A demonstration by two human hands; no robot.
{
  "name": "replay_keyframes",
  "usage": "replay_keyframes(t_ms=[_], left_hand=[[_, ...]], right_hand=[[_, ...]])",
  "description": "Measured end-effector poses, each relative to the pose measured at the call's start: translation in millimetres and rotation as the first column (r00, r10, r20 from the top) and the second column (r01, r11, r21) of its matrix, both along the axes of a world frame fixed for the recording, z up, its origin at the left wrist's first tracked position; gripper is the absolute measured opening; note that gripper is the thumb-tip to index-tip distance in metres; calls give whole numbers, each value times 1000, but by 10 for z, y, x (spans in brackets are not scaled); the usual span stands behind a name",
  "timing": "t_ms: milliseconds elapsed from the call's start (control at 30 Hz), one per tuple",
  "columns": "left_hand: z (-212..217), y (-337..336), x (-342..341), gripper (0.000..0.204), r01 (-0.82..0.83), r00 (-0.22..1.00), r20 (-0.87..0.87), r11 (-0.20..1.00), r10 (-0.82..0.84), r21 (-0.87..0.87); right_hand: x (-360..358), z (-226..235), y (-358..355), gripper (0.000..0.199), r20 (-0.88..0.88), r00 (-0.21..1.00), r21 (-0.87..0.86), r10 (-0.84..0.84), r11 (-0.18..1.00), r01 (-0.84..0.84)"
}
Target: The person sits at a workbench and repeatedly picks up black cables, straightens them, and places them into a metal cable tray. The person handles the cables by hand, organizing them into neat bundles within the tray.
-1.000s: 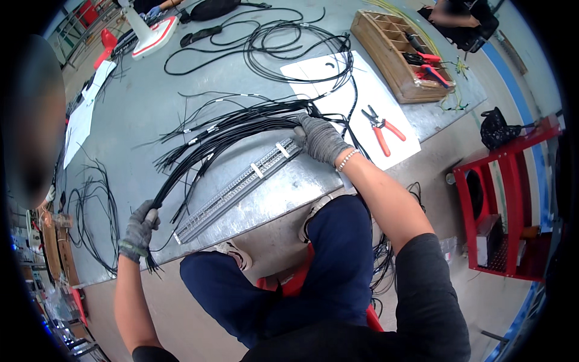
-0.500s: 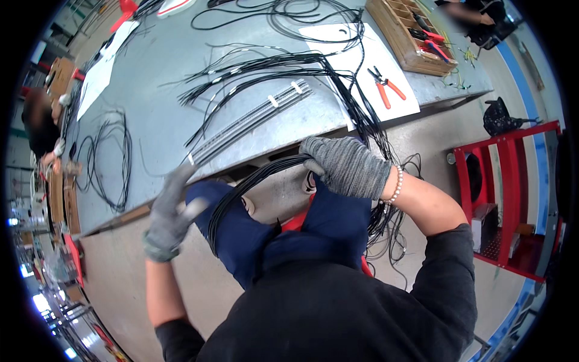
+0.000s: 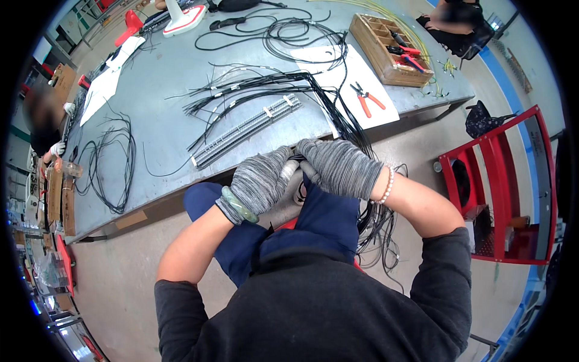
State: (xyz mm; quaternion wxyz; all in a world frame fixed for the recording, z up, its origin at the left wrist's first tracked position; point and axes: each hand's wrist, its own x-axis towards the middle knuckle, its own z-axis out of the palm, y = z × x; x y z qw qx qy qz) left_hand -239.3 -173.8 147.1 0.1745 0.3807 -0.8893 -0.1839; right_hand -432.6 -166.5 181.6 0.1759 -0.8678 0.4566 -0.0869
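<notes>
Both my hands wear grey knitted gloves and meet near the table's front edge, above my lap. My left hand (image 3: 262, 180) is closed on a bundle of black cables (image 3: 297, 158), its fingers against those of my right hand (image 3: 341, 167), which grips the same bundle. Only a short piece of the bundle shows between the gloves; the fingertips are partly hidden. More black cables (image 3: 348, 123) hang over the edge beside my right hand and trail to the floor. Beyond my left hand lies a bundle of grey ribbed strips (image 3: 244, 131) with white bands.
On the grey table (image 3: 163, 114) lie orange-handled wire strippers (image 3: 365, 107) on white paper (image 3: 384, 114), a wooden tool box (image 3: 398, 77), and coiled black cables (image 3: 129, 163). A red cart (image 3: 503, 181) stands at right. Other people are at the far left and far right.
My left hand has moved right from the bundle's free end, going from open to closed beside my right hand. The bundle's loose length, earlier hanging over my lap, is now mostly hidden.
</notes>
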Motion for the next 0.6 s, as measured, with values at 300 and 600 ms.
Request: replay_keyframes(t_ms=[300, 600], left_hand=[[-97, 237, -85, 25, -187, 933, -304, 981, 191, 41], [-71, 327, -133, 17, -312, 820, -428, 924, 380, 224]], right_hand=[[162, -131, 154, 19, 51, 984, -232, -171, 956, 179], [171, -172, 159, 21, 143, 974, -169, -173, 966, 197]])
